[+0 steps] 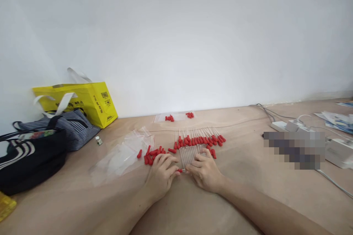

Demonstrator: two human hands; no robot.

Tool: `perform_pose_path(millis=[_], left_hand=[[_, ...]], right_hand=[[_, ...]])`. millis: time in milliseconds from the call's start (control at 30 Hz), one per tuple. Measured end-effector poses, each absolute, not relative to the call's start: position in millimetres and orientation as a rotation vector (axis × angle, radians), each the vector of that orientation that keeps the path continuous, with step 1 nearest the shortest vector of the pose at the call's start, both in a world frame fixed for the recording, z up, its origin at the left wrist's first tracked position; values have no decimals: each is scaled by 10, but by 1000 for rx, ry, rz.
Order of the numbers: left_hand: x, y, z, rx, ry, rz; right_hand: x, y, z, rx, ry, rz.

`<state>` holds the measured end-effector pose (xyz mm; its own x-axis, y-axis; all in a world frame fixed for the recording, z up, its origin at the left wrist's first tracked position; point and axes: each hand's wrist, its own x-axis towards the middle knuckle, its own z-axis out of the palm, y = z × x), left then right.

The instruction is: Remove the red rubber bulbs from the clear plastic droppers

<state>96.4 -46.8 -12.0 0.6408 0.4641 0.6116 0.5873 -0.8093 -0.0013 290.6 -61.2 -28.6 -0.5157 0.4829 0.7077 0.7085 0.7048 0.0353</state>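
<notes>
My left hand [162, 170] and my right hand [204, 170] rest close together on the tan surface, fingers curled. Between their fingertips sits a small red rubber cap [180, 170] on the end of a clear glass tube; both hands pinch at it. Just beyond lies a row of clear tubes [193, 147] with red caps, side by side. Loose red caps [151, 153] are scattered in front of my left hand.
Clear plastic bags [124, 156] lie to the left. A flat packet with red caps [176, 117] lies by the wall. A yellow bag [91, 101], a striped bag [66, 126] and a black bag [30, 161] stand far left. Power strips and cables [298, 126] lie right.
</notes>
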Motion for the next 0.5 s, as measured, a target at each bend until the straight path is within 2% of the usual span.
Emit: perform_pose_path(millis=[500], left_hand=[[957, -503, -106, -2714, -855, -895]], right_hand=[[2950, -667, -258, -907, -2243, -328]])
